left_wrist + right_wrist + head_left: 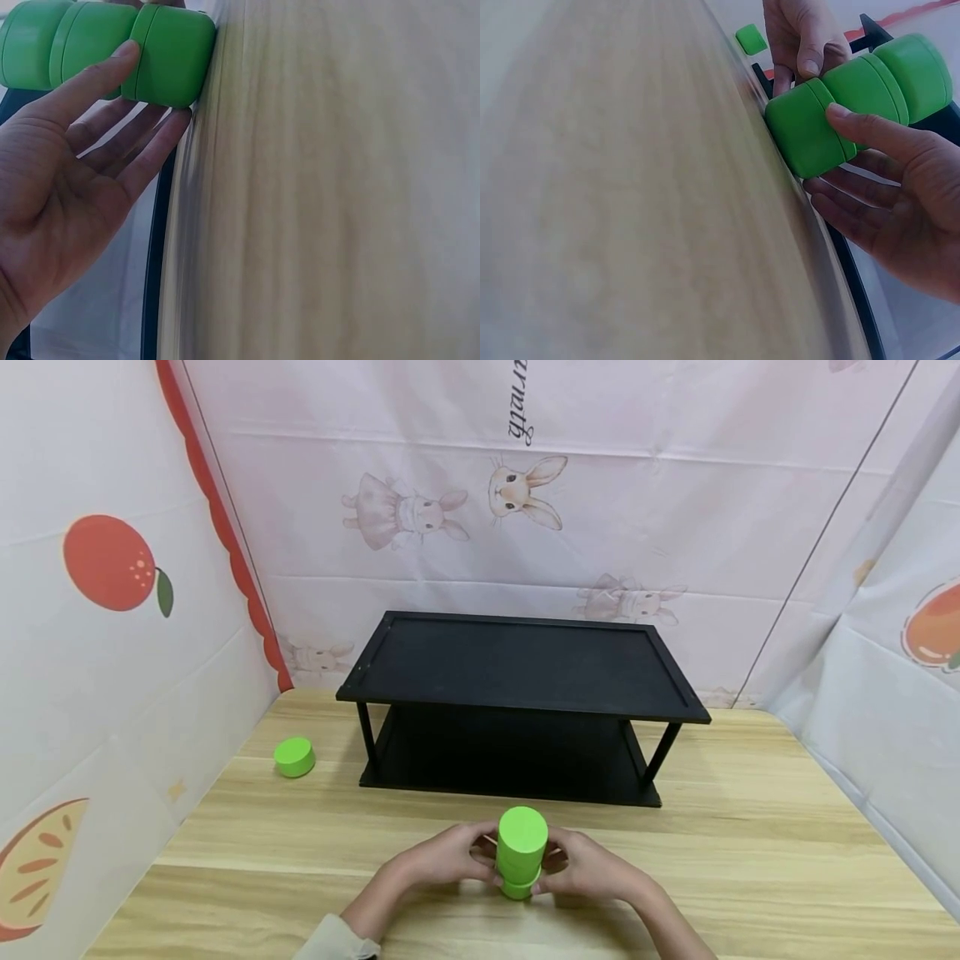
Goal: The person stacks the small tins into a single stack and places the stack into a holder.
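A bright green stack of three rounded, cup-like sections stands upright on the wooden table in front of the black rack. From its left side my left hand holds the lower part between thumb and fingers. On the opposite side my right hand grips the same part. In the left wrist view, the left thumb lies on the lowest section, close to its seam. The right wrist view has the right thumb along the seam of that bottom section.
A black two-tier rack stands behind the hands, near the back of the table. Left of it lies a short green round piece, like a lid. Printed cloth hangs at the back and both sides of the wooden table.
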`<state>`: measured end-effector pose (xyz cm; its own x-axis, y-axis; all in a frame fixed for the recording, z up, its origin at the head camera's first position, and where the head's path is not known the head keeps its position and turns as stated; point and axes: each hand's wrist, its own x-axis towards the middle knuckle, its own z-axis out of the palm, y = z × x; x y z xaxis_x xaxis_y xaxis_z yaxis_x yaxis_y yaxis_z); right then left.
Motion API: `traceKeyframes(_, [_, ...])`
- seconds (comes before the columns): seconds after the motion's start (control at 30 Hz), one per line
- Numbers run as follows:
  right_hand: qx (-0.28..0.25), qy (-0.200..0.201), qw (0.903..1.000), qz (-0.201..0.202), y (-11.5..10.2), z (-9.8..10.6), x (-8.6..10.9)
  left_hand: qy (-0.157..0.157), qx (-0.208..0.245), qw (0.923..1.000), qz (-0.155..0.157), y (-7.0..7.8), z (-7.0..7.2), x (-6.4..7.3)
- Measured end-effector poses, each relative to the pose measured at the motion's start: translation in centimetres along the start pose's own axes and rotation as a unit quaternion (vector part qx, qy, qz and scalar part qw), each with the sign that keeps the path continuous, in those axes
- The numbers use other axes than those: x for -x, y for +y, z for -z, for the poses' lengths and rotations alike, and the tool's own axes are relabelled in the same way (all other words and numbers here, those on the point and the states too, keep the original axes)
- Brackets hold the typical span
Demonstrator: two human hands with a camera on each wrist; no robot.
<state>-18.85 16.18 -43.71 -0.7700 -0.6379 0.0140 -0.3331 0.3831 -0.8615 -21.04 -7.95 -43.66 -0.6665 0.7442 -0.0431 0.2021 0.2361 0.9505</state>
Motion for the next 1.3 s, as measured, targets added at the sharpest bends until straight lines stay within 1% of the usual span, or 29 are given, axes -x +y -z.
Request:
traceKeyframes(0.27, [-0.015,0.0,0.9999,-0.004,-0.22,0.19,-0.05,0.007,-0.01,0.9999,0.004,0.02,0.01,-0.14])
traceKeyframes(0.6, [-0.015,0.003,0.9997,-0.019,0.07,0.39,-0.12,0.007,-0.013,0.9999,0.001,-0.07,0.03,-0.44])
traceKeyframes(0.83, [-0.025,0.003,0.9996,-0.013,0.29,0.55,-0.33,0.009,-0.01,0.9999,-0.002,-0.1,0.13,-0.66])
traceKeyframes(1.3, [-0.02,0.0,0.9997,-0.013,0.26,0.73,-0.47,0.012,-0.001,0.9999,-0.003,-0.19,0.23,-0.86])
